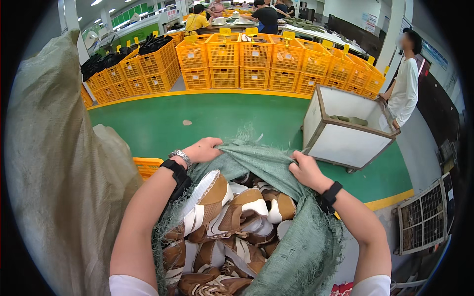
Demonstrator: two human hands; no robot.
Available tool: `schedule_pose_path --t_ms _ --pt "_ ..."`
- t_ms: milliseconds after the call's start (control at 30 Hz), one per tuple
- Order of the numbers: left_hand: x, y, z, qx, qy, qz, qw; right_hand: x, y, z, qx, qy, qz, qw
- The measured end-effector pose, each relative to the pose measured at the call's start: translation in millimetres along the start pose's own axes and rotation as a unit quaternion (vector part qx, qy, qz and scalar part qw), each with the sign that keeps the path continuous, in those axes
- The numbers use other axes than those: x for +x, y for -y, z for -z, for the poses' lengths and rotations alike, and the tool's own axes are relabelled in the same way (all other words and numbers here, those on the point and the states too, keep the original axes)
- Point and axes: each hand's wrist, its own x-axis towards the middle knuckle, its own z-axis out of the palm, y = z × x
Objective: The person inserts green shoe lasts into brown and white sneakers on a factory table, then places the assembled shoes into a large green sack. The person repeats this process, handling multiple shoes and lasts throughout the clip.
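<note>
In front of me a green woven sack (301,251) with frayed edges gapes at the top. Several brown and white shoe uppers (242,212) fill it in a loose heap, some showing laces and pale linings. My left hand (203,150) is closed on the far left part of the sack's rim, fingers pinching the cloth. On the right, my right hand (308,171) grips the same rim, and the cloth is stretched in folds between the two hands. The lower part of the sack lies outside the view.
A tall beige sack (64,163) stands close at my left, beside a yellow crate (148,166). Stacked yellow crates (254,54) line the far floor edge. At right a person (407,81) holds a white wheeled cart (353,140); a metal-framed grid (424,214) lies nearer.
</note>
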Motion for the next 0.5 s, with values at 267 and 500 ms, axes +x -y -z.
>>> schedule_pose_path --t_ms 267,500 --pt "-5 22 -52 -0.286 0.131 0.092 0.945 -15 -13 -25 0.408 0.200 -0.305 0.837" --pt "4 30 -61 -0.015 0.041 0.152 0.987 -47 -14 17 0.169 0.083 -0.183 0.965"
